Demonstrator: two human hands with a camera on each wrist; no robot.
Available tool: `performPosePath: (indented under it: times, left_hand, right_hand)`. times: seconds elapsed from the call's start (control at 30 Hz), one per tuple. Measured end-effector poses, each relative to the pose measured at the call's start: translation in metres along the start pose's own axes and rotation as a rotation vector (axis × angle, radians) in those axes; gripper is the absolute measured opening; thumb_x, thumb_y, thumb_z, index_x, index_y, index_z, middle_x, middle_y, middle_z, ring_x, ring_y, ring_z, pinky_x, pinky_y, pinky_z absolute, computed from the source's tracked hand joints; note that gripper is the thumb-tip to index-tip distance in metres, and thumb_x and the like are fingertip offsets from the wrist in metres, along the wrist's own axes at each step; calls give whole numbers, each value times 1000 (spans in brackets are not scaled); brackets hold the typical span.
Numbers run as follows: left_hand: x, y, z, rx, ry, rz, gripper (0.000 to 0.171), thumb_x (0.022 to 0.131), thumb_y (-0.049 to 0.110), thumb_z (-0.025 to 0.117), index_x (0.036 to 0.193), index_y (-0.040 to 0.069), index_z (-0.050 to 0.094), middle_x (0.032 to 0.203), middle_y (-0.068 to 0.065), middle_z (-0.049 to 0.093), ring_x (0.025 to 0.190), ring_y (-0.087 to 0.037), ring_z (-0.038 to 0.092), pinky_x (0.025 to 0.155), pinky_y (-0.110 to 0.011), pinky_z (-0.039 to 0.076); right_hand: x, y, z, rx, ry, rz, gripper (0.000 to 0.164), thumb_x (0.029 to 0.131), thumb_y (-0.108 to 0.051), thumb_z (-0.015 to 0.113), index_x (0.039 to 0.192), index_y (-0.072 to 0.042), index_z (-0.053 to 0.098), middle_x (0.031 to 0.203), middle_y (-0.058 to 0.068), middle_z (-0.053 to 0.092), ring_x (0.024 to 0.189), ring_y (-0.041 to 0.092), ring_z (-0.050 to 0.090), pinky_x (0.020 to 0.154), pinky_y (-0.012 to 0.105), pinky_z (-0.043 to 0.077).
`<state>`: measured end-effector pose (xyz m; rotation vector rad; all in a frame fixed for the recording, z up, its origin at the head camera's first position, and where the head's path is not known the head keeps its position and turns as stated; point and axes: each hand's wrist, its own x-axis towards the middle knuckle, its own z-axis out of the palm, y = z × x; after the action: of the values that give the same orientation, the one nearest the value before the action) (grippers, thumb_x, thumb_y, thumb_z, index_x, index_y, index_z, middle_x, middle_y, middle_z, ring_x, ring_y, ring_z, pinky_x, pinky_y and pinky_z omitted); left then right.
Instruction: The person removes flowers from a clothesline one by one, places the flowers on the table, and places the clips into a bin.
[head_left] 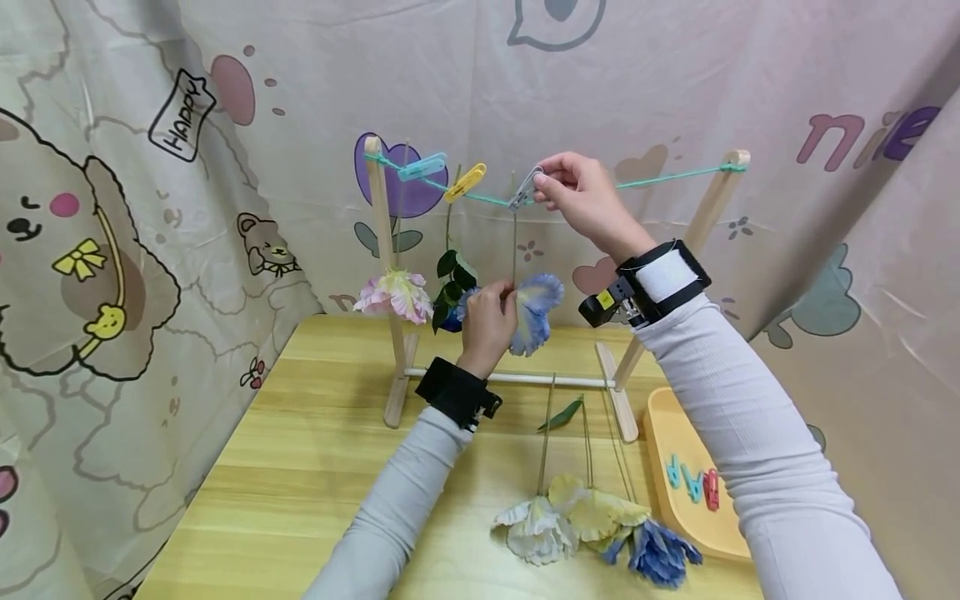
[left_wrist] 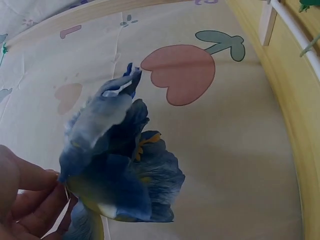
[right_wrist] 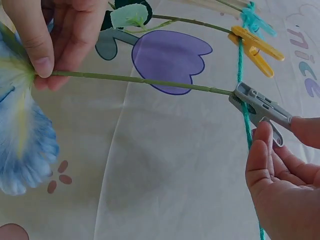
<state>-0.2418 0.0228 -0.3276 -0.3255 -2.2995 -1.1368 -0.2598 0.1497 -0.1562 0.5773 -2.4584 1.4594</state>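
Pale ribbed sleeves (head_left: 757, 417) are stretching toward a twisted green cord (head_left: 660, 179). Your left hand (head_left: 489, 327) is pinching tightly the thin stem (right_wrist: 140, 81) of a ruffled blue flower (head_left: 536, 312) just beside its petals; the flower is hanging below the cord. Your right hand (head_left: 581, 196) is also pinching, holding a smooth grey clip (right_wrist: 256, 107) at the cord, where the stem is crossing. One crinkled white flower (head_left: 538, 529) is lying on the wood-grained table (head_left: 300, 467).
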Motion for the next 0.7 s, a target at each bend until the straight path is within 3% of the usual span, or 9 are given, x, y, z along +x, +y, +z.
performPosePath:
  times: [0.5,0.7]
  left_hand:
    - [0,-1,-5,11,26,26,18,94,14,56,101,5,69,92,-9,71,74,-19,67,57,-26,52]
    - [-4,2,-8,-10,-4,19,18,94,14,56,102,5,69,92,-9,71,74,-18,67,56,-25,51]
  right_hand:
    - [-2,0,6,-15,98,-54,21,95,-14,52,109,2,55,85,-4,57,73,0,59,70,15,48]
    - [-2,-3,9,85,194,-120,11,93,-10,55,99,-1,58,77,-5,58,68,3,58,68,17,48]
